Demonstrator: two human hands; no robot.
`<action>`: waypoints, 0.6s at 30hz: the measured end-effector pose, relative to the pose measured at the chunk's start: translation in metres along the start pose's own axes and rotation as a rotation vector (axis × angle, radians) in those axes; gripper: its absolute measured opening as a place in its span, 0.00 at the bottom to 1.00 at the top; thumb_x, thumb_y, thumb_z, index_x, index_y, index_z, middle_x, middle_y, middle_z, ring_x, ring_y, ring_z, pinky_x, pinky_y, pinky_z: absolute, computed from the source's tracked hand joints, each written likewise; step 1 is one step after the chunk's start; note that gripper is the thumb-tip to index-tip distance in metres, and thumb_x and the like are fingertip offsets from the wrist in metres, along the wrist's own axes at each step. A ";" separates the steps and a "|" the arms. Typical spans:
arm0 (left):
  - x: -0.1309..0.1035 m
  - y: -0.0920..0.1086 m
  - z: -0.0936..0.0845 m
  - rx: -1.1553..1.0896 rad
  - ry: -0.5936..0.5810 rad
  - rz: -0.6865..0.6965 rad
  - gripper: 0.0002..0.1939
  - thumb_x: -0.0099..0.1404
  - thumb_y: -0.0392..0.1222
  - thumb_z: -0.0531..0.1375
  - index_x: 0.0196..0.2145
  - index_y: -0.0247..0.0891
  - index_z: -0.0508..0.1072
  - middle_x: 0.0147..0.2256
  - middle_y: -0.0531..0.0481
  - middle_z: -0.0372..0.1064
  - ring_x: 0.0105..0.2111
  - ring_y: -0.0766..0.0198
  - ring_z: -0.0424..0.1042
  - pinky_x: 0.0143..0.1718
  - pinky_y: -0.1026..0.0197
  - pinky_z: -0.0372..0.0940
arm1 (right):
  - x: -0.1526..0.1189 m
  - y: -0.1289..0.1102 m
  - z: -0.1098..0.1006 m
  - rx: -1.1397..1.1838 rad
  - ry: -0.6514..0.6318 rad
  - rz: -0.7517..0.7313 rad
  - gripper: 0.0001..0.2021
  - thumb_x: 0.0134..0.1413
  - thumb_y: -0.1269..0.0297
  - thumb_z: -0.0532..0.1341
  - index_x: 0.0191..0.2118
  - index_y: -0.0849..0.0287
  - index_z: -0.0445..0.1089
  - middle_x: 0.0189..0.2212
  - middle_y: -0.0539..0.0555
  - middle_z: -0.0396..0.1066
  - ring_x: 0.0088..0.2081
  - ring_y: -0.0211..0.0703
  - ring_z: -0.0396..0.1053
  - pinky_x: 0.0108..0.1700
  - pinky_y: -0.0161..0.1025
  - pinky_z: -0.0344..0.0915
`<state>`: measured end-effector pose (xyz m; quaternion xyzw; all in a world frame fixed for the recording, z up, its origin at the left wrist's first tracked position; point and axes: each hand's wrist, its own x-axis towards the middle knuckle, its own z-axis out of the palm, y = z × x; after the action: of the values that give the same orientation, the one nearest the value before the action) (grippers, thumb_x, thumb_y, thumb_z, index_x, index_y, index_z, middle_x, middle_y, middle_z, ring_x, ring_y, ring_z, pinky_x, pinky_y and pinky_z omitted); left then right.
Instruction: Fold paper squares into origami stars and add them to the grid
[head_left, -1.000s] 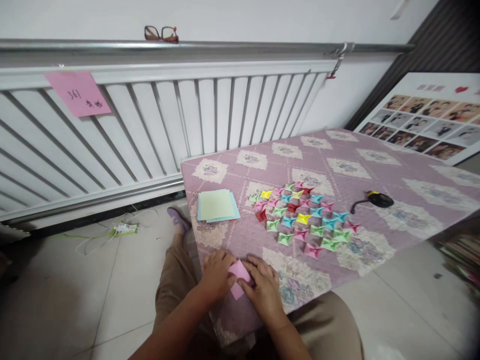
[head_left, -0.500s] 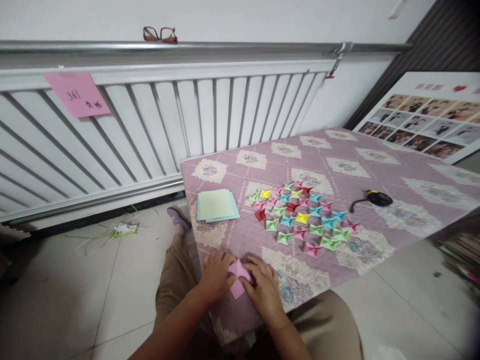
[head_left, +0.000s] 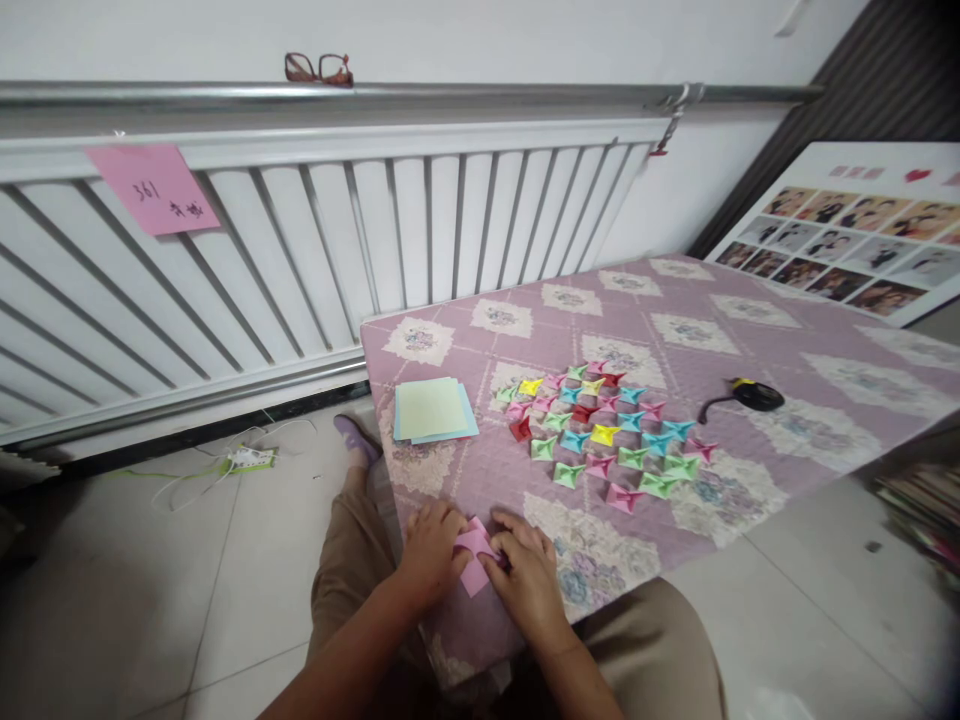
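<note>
Between my hands, close to the near corner of the table, lies a pink origami paper (head_left: 474,577) partly folded into a diamond shape. My left hand (head_left: 433,548) grips its left edge, fingers curled over the upper left side. On the other side my right hand (head_left: 523,565) pinches the right edge, with the thumb on the paper. Some of the upper folds are hidden under the fingers. Beyond my hands stand several small folded paper pieces (head_left: 604,435) in green, pink, blue, yellow and red, set in rough rows. A stack of square paper sheets (head_left: 429,410), pale yellow on top, sits further left.
A purple patterned cloth covers the table (head_left: 480,375). On its right side lies a black object with a cord (head_left: 757,397). A white radiator (head_left: 420,230) runs behind, with glasses (head_left: 319,69) on its pipe. A photo board (head_left: 847,240) leans at right; a power strip (head_left: 251,459) is on the floor.
The upper part of the pink paper has shifted under my fingers, and a flap now shows as a fold across its top. Both hands stay in nearly the same place.
</note>
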<state>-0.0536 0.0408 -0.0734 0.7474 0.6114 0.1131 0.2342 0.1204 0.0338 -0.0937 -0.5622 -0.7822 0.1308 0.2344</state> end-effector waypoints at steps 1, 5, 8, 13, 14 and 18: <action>0.000 -0.001 0.000 0.003 0.004 0.008 0.09 0.59 0.39 0.58 0.40 0.41 0.68 0.44 0.49 0.63 0.46 0.56 0.60 0.47 0.53 0.51 | 0.000 0.000 0.000 -0.007 -0.001 -0.005 0.03 0.50 0.64 0.62 0.29 0.54 0.67 0.49 0.54 0.69 0.52 0.50 0.63 0.52 0.52 0.50; 0.001 -0.006 0.001 0.007 -0.009 0.057 0.06 0.61 0.41 0.58 0.38 0.41 0.70 0.43 0.49 0.64 0.45 0.57 0.61 0.46 0.54 0.52 | 0.001 -0.001 -0.001 -0.030 -0.002 -0.021 0.02 0.52 0.64 0.61 0.30 0.53 0.68 0.49 0.54 0.69 0.52 0.50 0.63 0.52 0.51 0.51; 0.004 -0.011 0.000 0.012 -0.033 0.077 0.03 0.61 0.40 0.58 0.34 0.40 0.71 0.40 0.50 0.65 0.43 0.58 0.62 0.45 0.56 0.53 | 0.001 0.000 0.000 -0.035 -0.007 -0.013 0.02 0.52 0.65 0.61 0.30 0.53 0.69 0.49 0.54 0.69 0.51 0.50 0.63 0.52 0.52 0.51; 0.007 -0.018 -0.007 0.038 -0.077 0.129 0.03 0.63 0.38 0.57 0.34 0.41 0.71 0.40 0.50 0.65 0.43 0.60 0.63 0.44 0.57 0.54 | 0.001 0.005 0.001 -0.024 0.003 -0.034 0.02 0.52 0.65 0.60 0.30 0.53 0.70 0.48 0.53 0.69 0.50 0.50 0.64 0.50 0.50 0.53; 0.007 -0.019 -0.008 0.046 -0.086 0.144 0.03 0.63 0.38 0.57 0.35 0.41 0.71 0.39 0.50 0.65 0.43 0.60 0.63 0.44 0.57 0.54 | 0.001 0.006 0.001 -0.024 0.007 -0.045 0.02 0.52 0.66 0.61 0.29 0.53 0.70 0.47 0.53 0.69 0.49 0.50 0.64 0.50 0.50 0.54; 0.003 -0.021 -0.010 0.082 -0.092 0.198 0.04 0.65 0.38 0.56 0.36 0.41 0.71 0.39 0.50 0.66 0.43 0.59 0.62 0.45 0.56 0.55 | -0.001 0.005 -0.001 -0.082 0.051 -0.101 0.01 0.51 0.67 0.62 0.30 0.54 0.71 0.44 0.54 0.70 0.48 0.51 0.63 0.48 0.47 0.56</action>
<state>-0.0755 0.0489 -0.0754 0.8174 0.5274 0.0760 0.2189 0.1247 0.0345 -0.0954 -0.5343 -0.8080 0.0722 0.2376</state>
